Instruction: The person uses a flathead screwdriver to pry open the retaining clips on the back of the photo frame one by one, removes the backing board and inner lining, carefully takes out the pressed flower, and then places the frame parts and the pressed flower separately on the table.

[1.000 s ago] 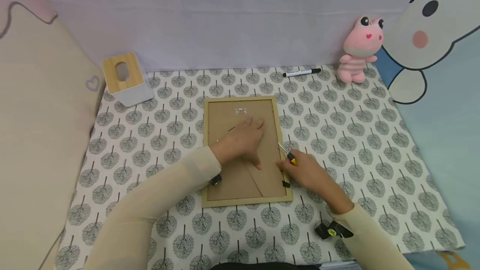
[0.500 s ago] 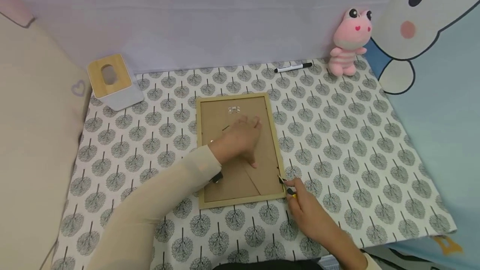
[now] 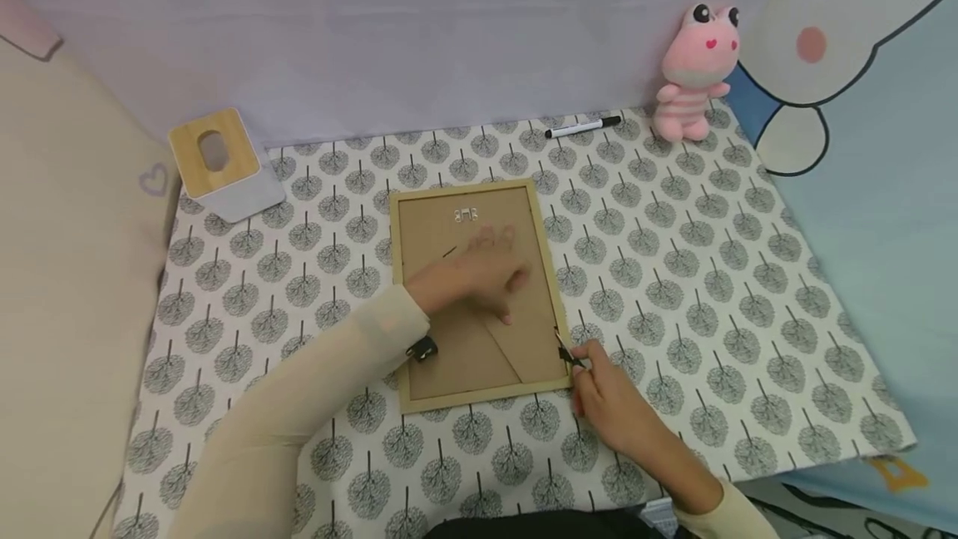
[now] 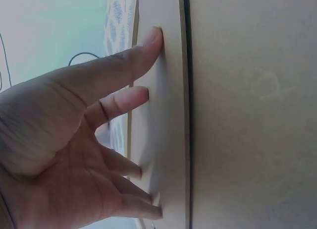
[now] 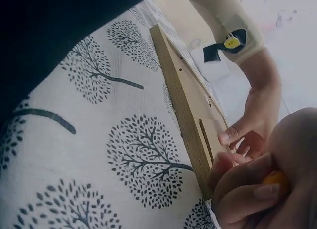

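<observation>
A wooden picture frame (image 3: pixel 397 273) lies face down on the cloth, brown backboard (image 3: pixel 449 356) up. My left hand (image 3: pixel 482 273) is spread over the board's middle; in the left wrist view its fingertips (image 4: pixel 154 38) touch the board. At the frame's lower right edge my right hand (image 3: pixel 617 406) grips a small screwdriver (image 3: pixel 566 351). Its metal tip points at the inner edge of the frame, near a dark tab. The right wrist view shows fingers curled round the yellow-orange handle (image 5: pixel 276 183); the tip is hidden there.
A white tissue box (image 3: pixel 217 156) with a wooden lid stands at the back left. At the back lie a marker (image 3: pixel 584 127) and a pink plush frog (image 3: pixel 696 73). A metal hanger (image 3: pixel 466 214) sits on the board's upper part.
My right hand has moved down along the frame's right edge with the screwdriver to the lower right corner. My left hand has stayed on the board, its fingers shifting slightly. The head view has shifted.
</observation>
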Tool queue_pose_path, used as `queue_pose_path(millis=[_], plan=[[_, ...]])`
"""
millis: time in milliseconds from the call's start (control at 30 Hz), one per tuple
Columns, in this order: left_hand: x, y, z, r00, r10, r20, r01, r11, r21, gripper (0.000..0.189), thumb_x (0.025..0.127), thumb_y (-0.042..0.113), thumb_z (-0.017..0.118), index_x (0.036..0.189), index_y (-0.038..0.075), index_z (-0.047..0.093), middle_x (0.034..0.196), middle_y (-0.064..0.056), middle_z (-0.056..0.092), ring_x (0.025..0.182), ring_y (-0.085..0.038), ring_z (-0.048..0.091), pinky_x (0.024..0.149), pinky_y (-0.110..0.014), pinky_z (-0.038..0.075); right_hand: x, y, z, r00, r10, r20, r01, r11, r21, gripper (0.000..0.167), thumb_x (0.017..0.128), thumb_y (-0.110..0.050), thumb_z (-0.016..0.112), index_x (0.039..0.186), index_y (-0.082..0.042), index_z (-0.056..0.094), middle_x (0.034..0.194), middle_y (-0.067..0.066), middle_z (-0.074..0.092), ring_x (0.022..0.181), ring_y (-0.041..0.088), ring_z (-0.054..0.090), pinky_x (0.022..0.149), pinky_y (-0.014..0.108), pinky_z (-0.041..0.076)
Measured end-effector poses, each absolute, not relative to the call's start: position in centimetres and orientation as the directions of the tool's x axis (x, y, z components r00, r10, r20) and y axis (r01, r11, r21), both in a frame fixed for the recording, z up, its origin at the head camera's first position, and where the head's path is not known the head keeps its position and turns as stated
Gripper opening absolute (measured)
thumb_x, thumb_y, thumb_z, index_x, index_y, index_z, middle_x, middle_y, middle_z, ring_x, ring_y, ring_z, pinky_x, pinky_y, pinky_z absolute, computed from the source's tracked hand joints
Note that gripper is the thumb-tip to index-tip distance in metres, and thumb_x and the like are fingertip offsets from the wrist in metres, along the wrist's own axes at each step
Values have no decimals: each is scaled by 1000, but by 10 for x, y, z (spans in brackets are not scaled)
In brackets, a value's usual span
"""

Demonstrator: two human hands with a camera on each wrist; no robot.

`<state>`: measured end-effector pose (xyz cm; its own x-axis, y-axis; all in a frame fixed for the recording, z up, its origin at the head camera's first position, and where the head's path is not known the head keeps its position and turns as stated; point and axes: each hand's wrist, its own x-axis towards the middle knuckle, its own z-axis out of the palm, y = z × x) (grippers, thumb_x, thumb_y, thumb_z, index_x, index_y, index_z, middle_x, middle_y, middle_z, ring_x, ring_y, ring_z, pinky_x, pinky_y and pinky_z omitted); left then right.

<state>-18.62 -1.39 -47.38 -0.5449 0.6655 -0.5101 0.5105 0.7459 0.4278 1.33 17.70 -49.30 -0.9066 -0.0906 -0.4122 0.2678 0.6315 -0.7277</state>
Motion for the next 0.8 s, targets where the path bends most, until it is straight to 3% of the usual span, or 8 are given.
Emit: queue_pose_path(millis=[333, 800], plan=[[-189, -6, -470, -537, 668, -515, 514, 743, 428, 48, 74, 36, 97, 83, 16, 54, 174, -32, -5, 154, -67, -9, 129, -69, 17, 13, 173, -491, -923, -69, -379, 212, 731, -649, 26, 112, -15, 39, 135, -7, 49, 65, -2, 51, 50, 11, 44, 45, 27, 39], [-187, -1, -467, -552, 649, -524, 542, 756, 366, 46, 70, 37, 99, 80, 17, 58, 173, -35, 1, 153, -72, -1, 129, -70, 17, 11, 168, -493, -915, -22, -403, 278, 689, -669, 27, 113, -16, 44, 136, -3, 49, 66, 1, 53, 52, 13, 45, 48, 28, 40]])
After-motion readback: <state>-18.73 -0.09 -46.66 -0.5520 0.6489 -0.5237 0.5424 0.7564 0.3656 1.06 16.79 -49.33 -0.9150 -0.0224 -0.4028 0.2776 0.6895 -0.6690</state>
